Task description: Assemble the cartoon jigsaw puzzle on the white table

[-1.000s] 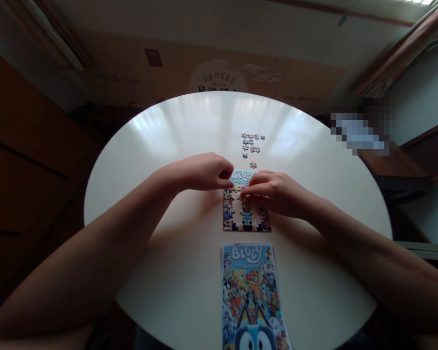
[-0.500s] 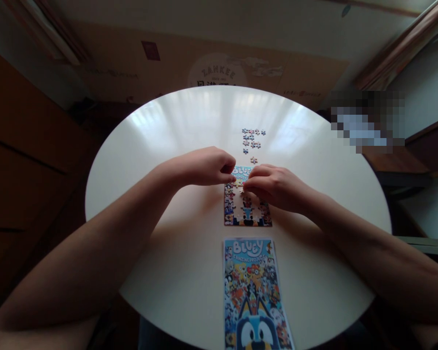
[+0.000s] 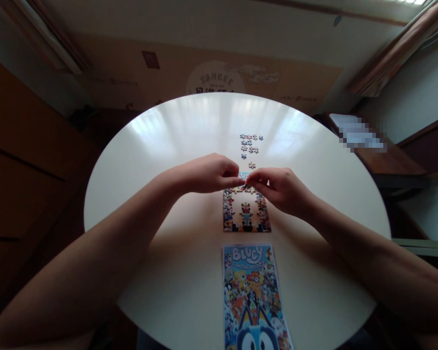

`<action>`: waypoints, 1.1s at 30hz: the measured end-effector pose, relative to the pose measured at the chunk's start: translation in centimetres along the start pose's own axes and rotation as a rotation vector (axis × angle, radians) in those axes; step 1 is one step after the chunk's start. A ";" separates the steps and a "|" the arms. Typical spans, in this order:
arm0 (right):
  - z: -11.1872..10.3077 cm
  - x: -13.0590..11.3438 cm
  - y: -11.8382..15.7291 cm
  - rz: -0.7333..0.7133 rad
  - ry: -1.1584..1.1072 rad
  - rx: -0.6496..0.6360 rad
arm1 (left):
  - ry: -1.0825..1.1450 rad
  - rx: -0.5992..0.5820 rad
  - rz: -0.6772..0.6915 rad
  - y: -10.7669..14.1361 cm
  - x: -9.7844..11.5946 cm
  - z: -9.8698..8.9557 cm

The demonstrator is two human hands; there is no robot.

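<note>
A partly filled jigsaw puzzle [image 3: 246, 226] lies on the round white table, with a bare gap around its middle column. Over its upper part, my left hand [image 3: 219, 172] is closed, its thumb and fingertips meeting those of my right hand. What the left fingers grip, if anything, is hidden. My right hand [image 3: 279, 187] pinches a small puzzle piece [image 3: 247, 186], mostly covered by the fingers. Beyond the hands are several loose puzzle pieces [image 3: 244, 143] in short rows, with a single piece [image 3: 252, 166] closest to the puzzle's top edge.
Closer to me lies a printed picture sheet [image 3: 253, 287] with cartoon dogs and the word Bluey. The white table [image 3: 160, 141] has a curved rim. A brown wooden surface [image 3: 379, 163] stands at the right, and a printed cardboard panel [image 3: 117, 63] is behind the table.
Both hands have come together above the puzzle's upper part. The right hand has lifted from the gap with a piece, and the left fingertips have moved right to meet it.
</note>
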State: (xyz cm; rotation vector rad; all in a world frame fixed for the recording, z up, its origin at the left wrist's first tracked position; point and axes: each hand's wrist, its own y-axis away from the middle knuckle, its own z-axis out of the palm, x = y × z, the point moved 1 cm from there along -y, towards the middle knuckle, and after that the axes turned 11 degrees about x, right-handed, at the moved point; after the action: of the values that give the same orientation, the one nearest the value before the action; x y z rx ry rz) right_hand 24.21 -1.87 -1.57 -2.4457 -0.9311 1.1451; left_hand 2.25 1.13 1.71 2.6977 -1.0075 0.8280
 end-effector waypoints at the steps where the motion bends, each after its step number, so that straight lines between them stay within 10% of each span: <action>1: -0.1 0.0 0.0 0.051 -0.054 -0.005 | 0.037 -0.008 0.004 0.0 0.1 0.1; 13: 0.4 0.6 0.2 0.373 -0.504 0.009 | 0.340 -0.084 -0.033 -0.2 0.4 0.4; 33: 0.2 0.7 -0.1 0.395 -0.618 0.098 | 0.474 -0.020 -0.167 -0.2 0.4 0.6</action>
State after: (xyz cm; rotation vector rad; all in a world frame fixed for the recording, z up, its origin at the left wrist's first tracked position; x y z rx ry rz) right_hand 24.34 -1.30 -2.07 -2.2820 -0.5065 2.1017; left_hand 2.90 0.91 1.46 2.3499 -0.6678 1.3230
